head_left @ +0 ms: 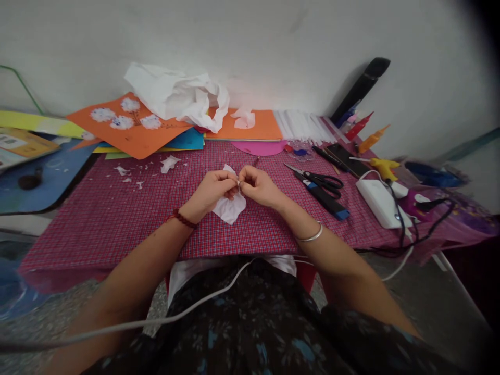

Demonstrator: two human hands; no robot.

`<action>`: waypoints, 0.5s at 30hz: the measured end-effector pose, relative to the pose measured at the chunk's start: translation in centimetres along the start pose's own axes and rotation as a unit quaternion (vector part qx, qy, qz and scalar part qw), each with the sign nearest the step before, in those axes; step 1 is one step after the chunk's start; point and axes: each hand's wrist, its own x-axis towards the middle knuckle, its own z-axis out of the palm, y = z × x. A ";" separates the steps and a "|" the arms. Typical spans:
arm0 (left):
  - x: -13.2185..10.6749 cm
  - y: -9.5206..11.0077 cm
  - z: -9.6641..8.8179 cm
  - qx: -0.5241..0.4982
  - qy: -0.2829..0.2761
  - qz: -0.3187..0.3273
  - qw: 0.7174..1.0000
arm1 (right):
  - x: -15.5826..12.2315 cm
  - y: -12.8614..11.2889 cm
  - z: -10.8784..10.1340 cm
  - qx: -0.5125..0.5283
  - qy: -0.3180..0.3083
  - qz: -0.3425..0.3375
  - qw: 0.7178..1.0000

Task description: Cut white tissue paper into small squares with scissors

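My left hand and my right hand meet over the middle of a low table covered with a red checked cloth. Both pinch the top edge of a small piece of white tissue paper, which hangs down from the fingertips onto the cloth. The fingers of both hands are curled closed on the paper. A red thread bracelet circles my left wrist and a metal bangle my right.
Black scissors, a blue-tipped cutter, a white power bank with cables, a yellow glue gun and glue bottles lie to the right. Orange paper sheets, a crumpled white bag and white paper scraps sit at the back.
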 end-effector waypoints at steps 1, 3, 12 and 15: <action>0.0 0.0 0.0 -0.009 -0.002 -0.004 1.000 | 0.0 0.0 0.0 0.001 0.002 0.001 1.000; 0.0 0.1 -0.1 -0.023 -0.009 -0.007 1.000 | 0.0 0.0 -0.1 0.001 0.004 -0.001 1.000; 0.1 -0.3 -0.4 0.049 -0.005 0.059 0.997 | 0.2 0.0 -0.2 -0.013 0.023 0.015 1.000; 0.2 -0.5 -0.3 0.043 -0.001 0.066 0.997 | 0.3 0.0 -0.2 -0.024 0.021 0.012 0.999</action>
